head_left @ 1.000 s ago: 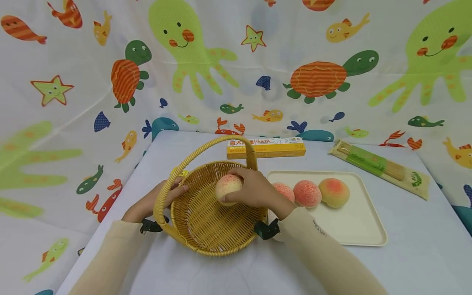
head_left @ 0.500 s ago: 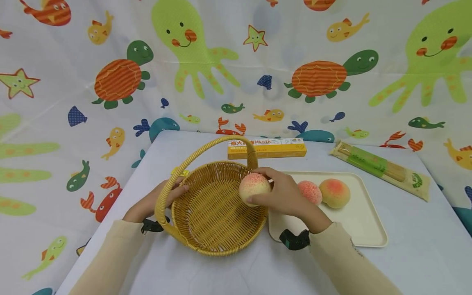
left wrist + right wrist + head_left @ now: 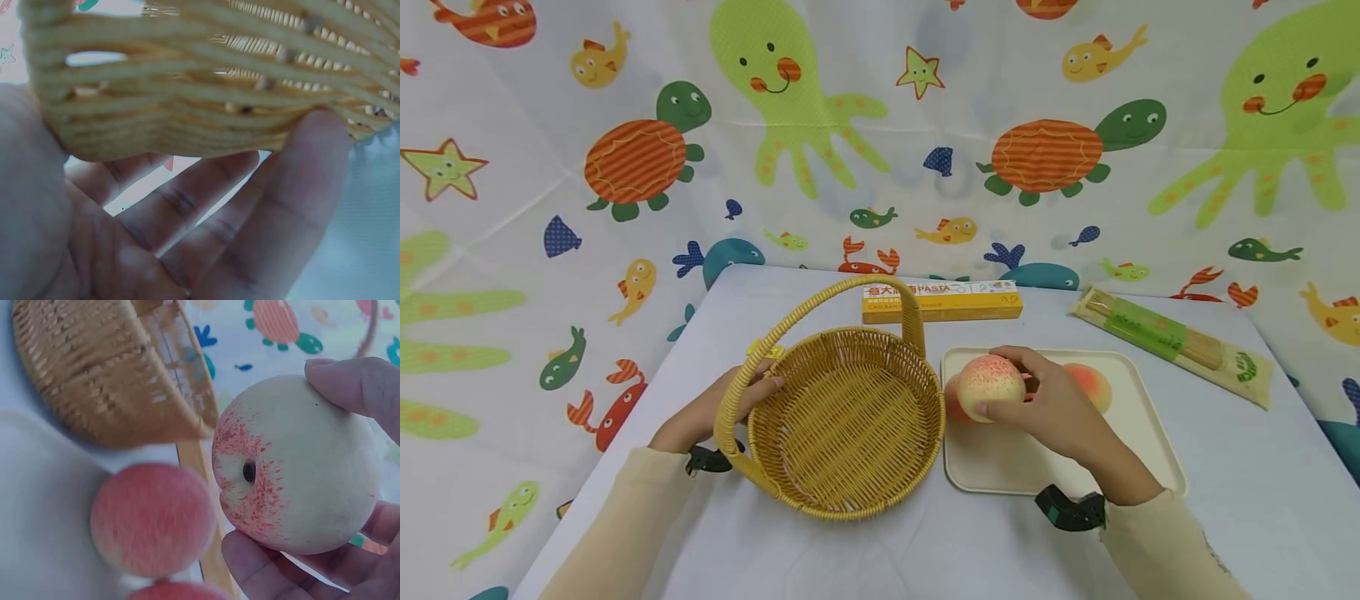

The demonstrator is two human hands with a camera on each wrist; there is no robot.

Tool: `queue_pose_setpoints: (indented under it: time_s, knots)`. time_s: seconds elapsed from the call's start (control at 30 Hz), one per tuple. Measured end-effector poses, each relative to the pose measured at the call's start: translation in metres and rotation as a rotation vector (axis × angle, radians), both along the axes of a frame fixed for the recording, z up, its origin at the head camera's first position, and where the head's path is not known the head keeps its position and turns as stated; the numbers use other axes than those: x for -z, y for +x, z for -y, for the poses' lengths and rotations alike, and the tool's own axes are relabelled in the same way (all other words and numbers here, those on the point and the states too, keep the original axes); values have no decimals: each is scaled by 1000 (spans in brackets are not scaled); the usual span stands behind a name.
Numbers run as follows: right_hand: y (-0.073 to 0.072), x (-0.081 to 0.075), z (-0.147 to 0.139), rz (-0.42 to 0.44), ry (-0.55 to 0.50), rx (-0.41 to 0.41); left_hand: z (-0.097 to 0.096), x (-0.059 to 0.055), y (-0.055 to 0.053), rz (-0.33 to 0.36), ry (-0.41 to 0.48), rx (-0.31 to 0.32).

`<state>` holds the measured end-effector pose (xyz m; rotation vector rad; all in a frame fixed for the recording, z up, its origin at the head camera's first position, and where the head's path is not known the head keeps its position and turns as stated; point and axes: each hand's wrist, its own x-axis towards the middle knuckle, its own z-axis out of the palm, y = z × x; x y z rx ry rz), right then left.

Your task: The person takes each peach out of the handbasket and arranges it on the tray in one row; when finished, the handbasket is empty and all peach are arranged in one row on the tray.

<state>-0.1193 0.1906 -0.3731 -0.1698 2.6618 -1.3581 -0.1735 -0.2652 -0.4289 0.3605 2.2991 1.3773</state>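
My right hand (image 3: 1060,408) holds a pale peach (image 3: 991,387) with red speckles, thumb on one side and fingers on the other. It is above the left part of a cream tray (image 3: 1120,467). In the right wrist view, a dark stem hole shows on the held peach (image 3: 300,469). Behind it a redder peach (image 3: 957,404) lies on the tray, partly covered, and a yellow-red peach (image 3: 1090,385) shows beyond my hand. At the left, my left hand (image 3: 722,408) grips the side of a wicker basket (image 3: 850,433) whose inside shows only woven bottom.
A yellow pasta box (image 3: 942,307) lies behind the basket, under its arched handle's far end. At the back right is a green-labelled noodle packet (image 3: 1172,337). Something small and yellow (image 3: 767,352) sits by the basket's left rim. A printed cloth hangs behind the table.
My right hand has carried the pale peach out of the basket, rightward over the tray. My left hand and the basket stay in place.
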Motion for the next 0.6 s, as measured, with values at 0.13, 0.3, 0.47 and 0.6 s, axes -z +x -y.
queue_pose_setpoints:
  time_s: [0.13,0.3,0.47,0.6]
  knots:
    - [4,1,-17,-5,4,35,0,-1,0,-12,8,11]
    - [7,1,-37,-21,13,69,-1,-2,1,-29,9,18]
    - [8,0,-55,-21,47,98,-1,-2,2,-30,5,18]
    - [9,-1,-67,-19,77,127,-1,-2,2,-30,-1,10]
